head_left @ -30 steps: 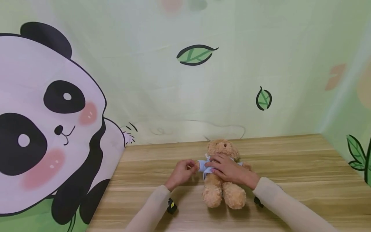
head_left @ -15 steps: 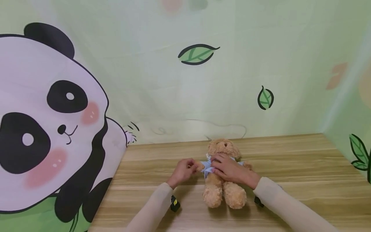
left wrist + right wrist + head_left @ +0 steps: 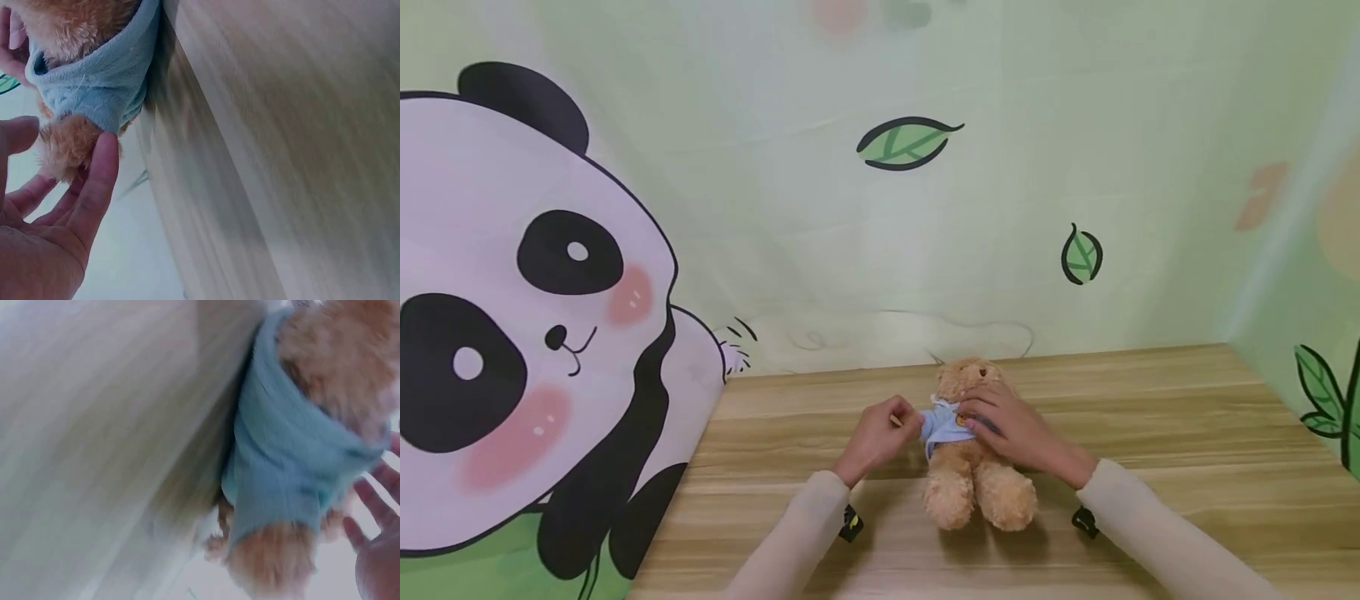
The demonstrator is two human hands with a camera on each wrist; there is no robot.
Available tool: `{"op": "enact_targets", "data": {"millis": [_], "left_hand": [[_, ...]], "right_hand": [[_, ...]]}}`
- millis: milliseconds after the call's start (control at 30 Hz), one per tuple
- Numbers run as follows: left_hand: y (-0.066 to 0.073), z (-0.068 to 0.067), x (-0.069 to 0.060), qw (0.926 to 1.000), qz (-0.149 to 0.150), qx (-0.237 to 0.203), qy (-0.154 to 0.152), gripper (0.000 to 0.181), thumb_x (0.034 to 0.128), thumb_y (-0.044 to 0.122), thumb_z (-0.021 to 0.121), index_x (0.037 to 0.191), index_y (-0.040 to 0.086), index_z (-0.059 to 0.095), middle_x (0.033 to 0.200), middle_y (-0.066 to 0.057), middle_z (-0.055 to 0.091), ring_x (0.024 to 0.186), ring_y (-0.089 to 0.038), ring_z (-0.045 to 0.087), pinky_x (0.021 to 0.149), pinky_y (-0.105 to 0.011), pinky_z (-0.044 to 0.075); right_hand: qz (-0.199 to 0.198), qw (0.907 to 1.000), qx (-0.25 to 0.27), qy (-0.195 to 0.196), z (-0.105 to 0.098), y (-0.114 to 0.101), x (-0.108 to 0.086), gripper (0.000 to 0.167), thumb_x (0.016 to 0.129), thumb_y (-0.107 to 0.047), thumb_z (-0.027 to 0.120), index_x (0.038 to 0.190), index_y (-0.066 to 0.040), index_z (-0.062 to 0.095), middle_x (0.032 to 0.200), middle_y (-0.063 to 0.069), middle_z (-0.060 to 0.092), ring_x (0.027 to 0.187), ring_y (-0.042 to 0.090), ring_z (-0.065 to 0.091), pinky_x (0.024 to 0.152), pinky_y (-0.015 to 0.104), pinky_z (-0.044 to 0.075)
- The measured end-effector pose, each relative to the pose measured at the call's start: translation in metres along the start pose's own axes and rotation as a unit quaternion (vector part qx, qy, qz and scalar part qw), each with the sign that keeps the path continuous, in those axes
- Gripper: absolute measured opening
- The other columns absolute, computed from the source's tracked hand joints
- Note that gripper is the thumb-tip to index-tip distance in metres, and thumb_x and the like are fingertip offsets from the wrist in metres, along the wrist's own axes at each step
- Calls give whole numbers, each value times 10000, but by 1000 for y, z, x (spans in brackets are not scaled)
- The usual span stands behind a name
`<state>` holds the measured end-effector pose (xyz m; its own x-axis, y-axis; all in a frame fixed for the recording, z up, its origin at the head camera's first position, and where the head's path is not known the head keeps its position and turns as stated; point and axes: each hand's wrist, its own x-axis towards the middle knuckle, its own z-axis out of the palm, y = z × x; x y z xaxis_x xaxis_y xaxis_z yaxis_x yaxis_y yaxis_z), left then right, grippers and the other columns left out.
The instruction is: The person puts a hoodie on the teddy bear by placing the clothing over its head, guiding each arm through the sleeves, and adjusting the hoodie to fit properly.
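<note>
A light-brown teddy bear (image 3: pixel 951 487) in a blue shirt (image 3: pixel 947 427) lies on its back on the table, head toward the wall. At the bear's arm on the left, my left hand (image 3: pixel 880 433) holds the furry paw (image 3: pixel 69 147) between thumb and fingers, just below the sleeve cuff. My right hand (image 3: pixel 1018 429) lies over the bear's chest on the other side, its fingers fairly straight and partly covering the shirt. Seen from the right wrist, fingers (image 3: pixel 375 503) are by the shirt's front, beside the other sleeve and paw (image 3: pixel 272 556).
The wood-grain table (image 3: pixel 805 400) reaches back to a pale green wall cloth (image 3: pixel 790 217). A large printed panda (image 3: pixel 542 275) fills the cloth on the left. Black wrist devices (image 3: pixel 851 523) hang under both sleeves.
My right hand has shifted right across the chest, uncovering more of the shirt and a brown patch on it. The left hand has moved slightly up and right, closer to the sleeve.
</note>
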<state>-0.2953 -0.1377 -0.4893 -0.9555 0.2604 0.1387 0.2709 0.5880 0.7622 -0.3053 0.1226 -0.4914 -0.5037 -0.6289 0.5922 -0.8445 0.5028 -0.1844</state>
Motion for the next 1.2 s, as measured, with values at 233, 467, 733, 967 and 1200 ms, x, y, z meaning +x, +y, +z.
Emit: {"op": "enact_targets", "data": {"millis": [233,467,733,967,1200], "left_hand": [[-2,1,-2,9987,-74,-497,0,118,963,112,562,1025,43,634,886,-131,676,718,-335,706,547,-291,561],[-5,3,-4,9978,-125,-541,370,78,933,39,559,990,6,601,836,-124,648,620,-231,659,514,-214,515],[-7,2,-5,9925,-151,-1179,272,45,948,1,577,910,-21,576,898,-175,626,694,-329,681,652,-412,605],[-12,-4,-3,9836,-382,-1752,208,50,929,-32,614,937,-61,574,944,-195,615,659,-128,647,736,-511,590],[-14,-4,-4,9809,-506,-1833,417,39,902,-66,631,900,-62,593,913,-206,628,640,-159,662,703,-469,601]], "right_hand": [[1533,9860,-645,113,-36,12,-20,261,883,-126,700,1138,-72,691,1151,133,676,1057,341,637,859,518,520],[3203,9396,819,-889,-50,24,-41,301,951,-172,611,1201,-3,608,1054,203,706,898,314,690,715,420,561],[3352,9301,1297,-759,-46,24,-47,148,878,-165,724,885,-31,662,765,43,638,637,109,559,562,250,463],[3142,9446,894,-307,-48,28,-55,203,861,-160,747,727,-101,607,650,-33,532,591,56,439,546,220,373],[3088,9450,1026,-331,-51,31,-63,193,877,-118,719,727,-92,600,630,-36,530,566,28,428,524,219,363]]}}
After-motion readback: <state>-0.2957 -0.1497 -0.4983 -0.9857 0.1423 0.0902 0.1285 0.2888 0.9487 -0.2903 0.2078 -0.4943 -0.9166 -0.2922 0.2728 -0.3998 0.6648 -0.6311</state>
